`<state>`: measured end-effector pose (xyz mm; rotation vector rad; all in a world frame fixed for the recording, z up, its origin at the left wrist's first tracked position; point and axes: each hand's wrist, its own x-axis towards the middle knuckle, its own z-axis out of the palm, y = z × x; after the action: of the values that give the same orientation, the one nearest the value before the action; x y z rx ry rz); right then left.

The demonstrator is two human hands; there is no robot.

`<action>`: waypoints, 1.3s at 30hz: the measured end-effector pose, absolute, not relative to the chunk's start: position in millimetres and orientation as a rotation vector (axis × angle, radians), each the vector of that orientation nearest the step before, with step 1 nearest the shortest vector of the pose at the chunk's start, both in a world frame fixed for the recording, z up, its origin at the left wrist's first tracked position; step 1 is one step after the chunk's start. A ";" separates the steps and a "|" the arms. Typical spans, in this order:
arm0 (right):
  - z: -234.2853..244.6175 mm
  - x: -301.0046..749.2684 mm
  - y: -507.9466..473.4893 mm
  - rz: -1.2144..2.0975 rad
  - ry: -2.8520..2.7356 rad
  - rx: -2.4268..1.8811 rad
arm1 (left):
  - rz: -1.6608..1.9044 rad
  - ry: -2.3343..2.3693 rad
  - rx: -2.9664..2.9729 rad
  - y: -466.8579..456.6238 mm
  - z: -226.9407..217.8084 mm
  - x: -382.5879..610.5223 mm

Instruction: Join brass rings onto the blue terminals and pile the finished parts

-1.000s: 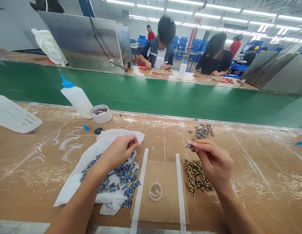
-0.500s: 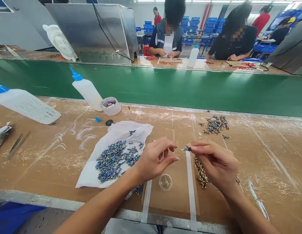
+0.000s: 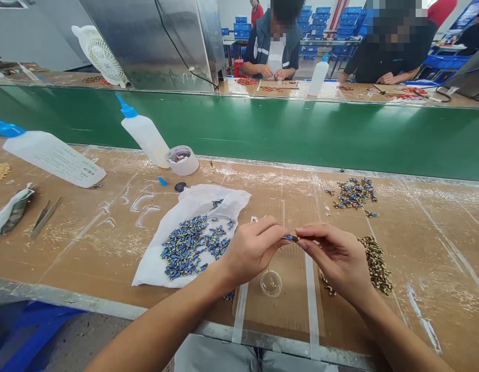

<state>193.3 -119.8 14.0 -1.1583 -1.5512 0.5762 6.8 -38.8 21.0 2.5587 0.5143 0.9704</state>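
Where the two hands meet in the head view, a tiny blue-and-brown piece point(image 3: 290, 238) lies between their fingertips, raised above the brown cardboard work surface point(image 3: 289, 315). The left hand point(image 3: 257, 247) appears pinched on its blue end; the right hand point(image 3: 336, 256) appears pinched on its darker end, though the fingers partly hide both contacts. Below them, between two pale tape strips, stands a small round transparent plastic cup point(image 3: 271, 283) with a thin stick in it. Left of the cup, a crumpled white paper sheet point(image 3: 146, 274) bears a heap of small blue-and-yellow pieces point(image 3: 184, 248). Beside the right hand, and partly behind it, lies a pile of brown-and-cream pieces point(image 3: 376, 266); farther back is a looser cluster of blue-and-gold pieces point(image 3: 355, 193).

Because so little of the piece shows between the fingertips, uneven pressure could tilt it or make it spring loose; if it fell among similar small parts, it would be hard to pick out. The cup is near the left wrist and below both hands, so a lowered wrist might tip it or knock its stick.
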 end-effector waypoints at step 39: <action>-21.9 196.6 -109.0 0.433 -2.006 -1.510 | 0.253 0.535 2.693 -21.8 -8.0 12.5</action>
<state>196.6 -109.0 -21.9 -1.5095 -2.0062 0.4334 12.5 -21.8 -8.0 2.6927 0.5355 0.2530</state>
